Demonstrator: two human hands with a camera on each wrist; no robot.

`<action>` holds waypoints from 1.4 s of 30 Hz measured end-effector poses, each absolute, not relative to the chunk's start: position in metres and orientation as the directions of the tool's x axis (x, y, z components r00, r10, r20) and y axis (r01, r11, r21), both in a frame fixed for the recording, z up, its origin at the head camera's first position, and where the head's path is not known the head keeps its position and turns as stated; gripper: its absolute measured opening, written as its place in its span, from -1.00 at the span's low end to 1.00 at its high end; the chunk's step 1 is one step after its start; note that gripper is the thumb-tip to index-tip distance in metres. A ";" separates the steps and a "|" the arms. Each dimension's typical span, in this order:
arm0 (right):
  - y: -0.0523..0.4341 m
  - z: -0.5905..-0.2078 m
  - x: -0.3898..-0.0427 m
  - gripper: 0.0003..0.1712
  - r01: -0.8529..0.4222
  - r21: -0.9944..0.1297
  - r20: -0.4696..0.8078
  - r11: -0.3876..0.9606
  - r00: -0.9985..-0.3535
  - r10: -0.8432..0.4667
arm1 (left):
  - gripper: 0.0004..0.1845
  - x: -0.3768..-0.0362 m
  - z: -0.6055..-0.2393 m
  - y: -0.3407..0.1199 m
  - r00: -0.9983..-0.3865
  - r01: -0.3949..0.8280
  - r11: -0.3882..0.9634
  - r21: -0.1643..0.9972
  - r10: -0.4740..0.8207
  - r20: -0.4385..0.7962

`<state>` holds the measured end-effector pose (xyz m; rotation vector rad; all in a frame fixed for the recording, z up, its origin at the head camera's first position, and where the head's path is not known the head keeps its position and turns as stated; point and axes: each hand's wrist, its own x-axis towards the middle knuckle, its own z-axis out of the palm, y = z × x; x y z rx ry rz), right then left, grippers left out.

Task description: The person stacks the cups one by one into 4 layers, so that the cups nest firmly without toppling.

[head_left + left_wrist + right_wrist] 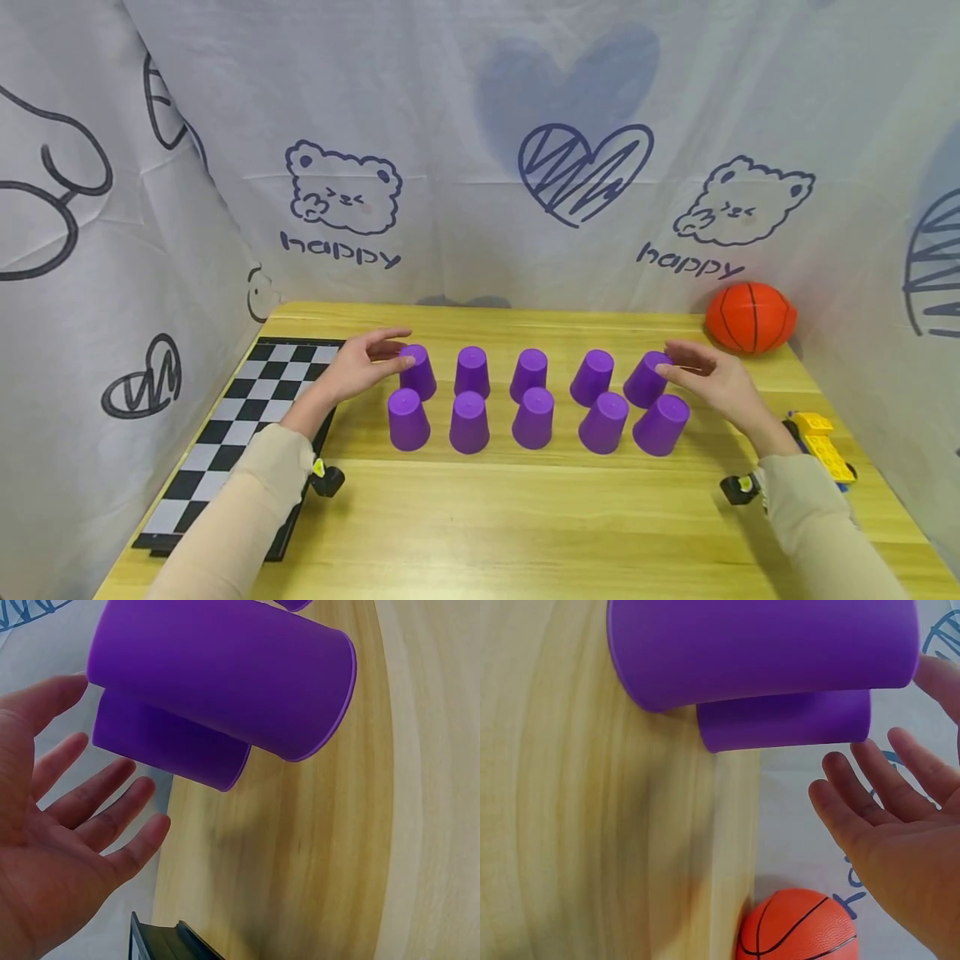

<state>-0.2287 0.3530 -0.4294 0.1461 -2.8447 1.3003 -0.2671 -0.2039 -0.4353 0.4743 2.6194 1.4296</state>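
Observation:
Purple cups stand upside down in two rows of several each on the wooden table. My left hand is at the back row's left-end cup, its thumb by the cup's top. In the left wrist view the fingers are spread and loosely bent, not wrapped round the cup. On the other side, my right hand is beside the back row's right-end cup, fingers extended. The right wrist view has its fingers near that cup; whether they touch it I cannot tell. Front-row end cups stand nearer me.
A black-and-white chessboard lies along the table's left side. At the back right sits an orange toy basketball. A yellow toy-brick vehicle is beyond my right forearm. A printed white cloth hangs behind the table.

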 end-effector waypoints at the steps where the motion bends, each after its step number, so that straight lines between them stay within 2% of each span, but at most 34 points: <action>1: 0.353 -0.431 -0.230 -0.20 -0.089 -0.754 0.049 0.651 -0.996 -0.080 | -0.36 -0.268 -0.437 -0.204 -0.943 0.213 0.506 0.836 0.330 0.041; 9: 0.353 -0.439 -0.238 -0.14 -0.088 -0.745 0.030 0.661 -0.995 -0.098 | -0.35 -0.269 -0.441 -0.203 -0.945 0.197 0.522 0.830 0.326 0.020; 24: 0.348 -0.440 -0.241 -0.23 -0.108 -0.692 0.036 0.714 -0.993 -0.115 | -0.37 -0.269 -0.443 -0.202 -0.946 0.197 0.546 0.814 0.323 0.012; 34: 0.335 -0.392 -0.265 -0.24 -0.190 -0.615 0.101 0.765 -0.982 -0.162 | -0.38 -0.271 -0.443 -0.202 -0.943 0.198 0.554 0.809 0.332 0.003; 42: 0.294 -0.365 -0.303 -0.26 -0.189 -0.634 0.070 0.750 -0.980 -0.187 | -0.40 -0.271 -0.440 -0.200 -0.942 0.186 0.561 0.806 0.334 -0.015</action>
